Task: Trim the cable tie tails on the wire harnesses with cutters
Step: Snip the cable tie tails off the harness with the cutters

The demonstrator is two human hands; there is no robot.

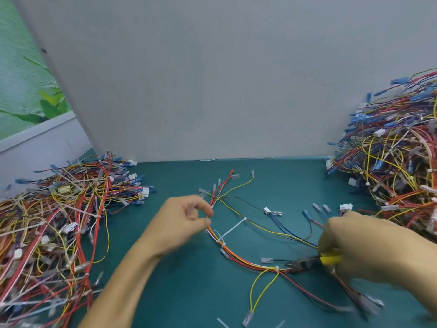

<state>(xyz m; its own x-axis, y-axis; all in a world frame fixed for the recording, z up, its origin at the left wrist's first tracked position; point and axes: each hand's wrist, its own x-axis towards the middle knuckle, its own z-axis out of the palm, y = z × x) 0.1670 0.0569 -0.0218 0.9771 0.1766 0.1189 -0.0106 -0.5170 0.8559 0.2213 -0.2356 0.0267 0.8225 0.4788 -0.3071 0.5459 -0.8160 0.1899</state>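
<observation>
One wire harness (246,260) of red, orange, yellow and white wires lies curved across the green mat. A long white cable tie tail (233,229) sticks out from it toward the upper right. My left hand (184,221) pinches the harness near its upper end. My right hand (354,245) grips yellow-handled cutters (307,263). Their dark jaws point left and lie against the harness beside a short white tie (277,268).
A big tangled pile of harnesses (52,228) fills the left side of the green mat (189,292). Another pile (397,166) rises at the right against the grey back panel (212,79). White cut tie pieces (223,323) lie at the near edge.
</observation>
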